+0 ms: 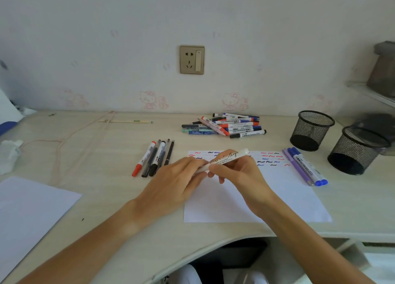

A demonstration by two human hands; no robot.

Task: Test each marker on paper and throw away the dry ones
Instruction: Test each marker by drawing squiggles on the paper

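Both hands gripping a white marker [226,158] over the test paper [295,198], right hand [239,174] fingers curling round its barrel, left hand [177,183] pinching its lower end.

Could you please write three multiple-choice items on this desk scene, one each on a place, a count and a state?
1. Where does the unsorted marker pile lie?
A. behind the test paper, near the wall
B. inside a mesh cup
C. on the blank sheet at left

2. How many mesh cups stand at right?
A. one
B. two
C. three

3. What are both hands doing?
A. resting flat
B. holding one white marker
C. crumpling paper

Answers: 1 A, the pile lies beyond the scribbled sheet; 2 B, two black cups; 3 B, left hand and right hand each have a grip on it.
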